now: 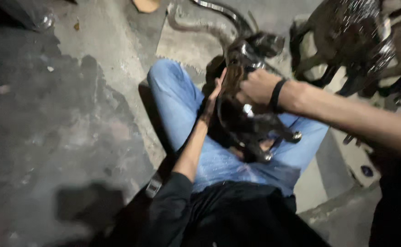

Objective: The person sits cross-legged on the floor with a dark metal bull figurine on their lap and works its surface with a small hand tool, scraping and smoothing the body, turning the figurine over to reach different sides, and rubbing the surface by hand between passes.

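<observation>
The dark, glossy metal animal figurine [244, 114] lies across your lap on the blue jeans [182, 110], its long curved horns [219, 11] reaching away over the floor. Your right hand [259, 86], a black band at the wrist, is closed around its upper body. Your left hand [214, 98] presses flat and open against its side. More dark shiny figurines [356, 41] stand close by on the rough, stained concrete floor [63, 114].

Left hand [215, 93] flat and raised, right hand [259, 85] in closed grip.
</observation>
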A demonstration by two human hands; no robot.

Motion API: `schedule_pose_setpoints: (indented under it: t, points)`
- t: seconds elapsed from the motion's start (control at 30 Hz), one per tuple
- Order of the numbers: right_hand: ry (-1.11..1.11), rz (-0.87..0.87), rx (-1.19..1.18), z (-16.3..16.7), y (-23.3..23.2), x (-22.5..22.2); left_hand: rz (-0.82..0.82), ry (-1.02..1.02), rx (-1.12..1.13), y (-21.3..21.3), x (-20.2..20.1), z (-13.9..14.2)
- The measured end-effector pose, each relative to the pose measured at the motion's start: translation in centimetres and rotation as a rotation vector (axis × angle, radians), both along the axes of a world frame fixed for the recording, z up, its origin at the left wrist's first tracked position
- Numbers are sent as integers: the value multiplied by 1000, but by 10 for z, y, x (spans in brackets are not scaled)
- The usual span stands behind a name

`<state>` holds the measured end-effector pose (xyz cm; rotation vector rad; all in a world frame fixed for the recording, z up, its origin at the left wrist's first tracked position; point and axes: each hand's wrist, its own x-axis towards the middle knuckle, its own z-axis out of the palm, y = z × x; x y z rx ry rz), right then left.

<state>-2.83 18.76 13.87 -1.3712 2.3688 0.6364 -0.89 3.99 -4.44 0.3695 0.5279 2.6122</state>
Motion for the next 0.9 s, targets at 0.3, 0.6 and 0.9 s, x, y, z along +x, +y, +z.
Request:
schedule_pose_setpoints:
  t: [0.3, 0.6, 0.9]
  points:
    - [-5, 135, 7, 15, 0, -8, 8, -9, -41, -1, 4, -1]
    - [-14, 68, 14, -6, 5, -17, 1, -1, -14, 1, -4, -8]
    - [-28, -184, -15, -7, 38, -16, 68, -17, -285, -7, 8, 3]
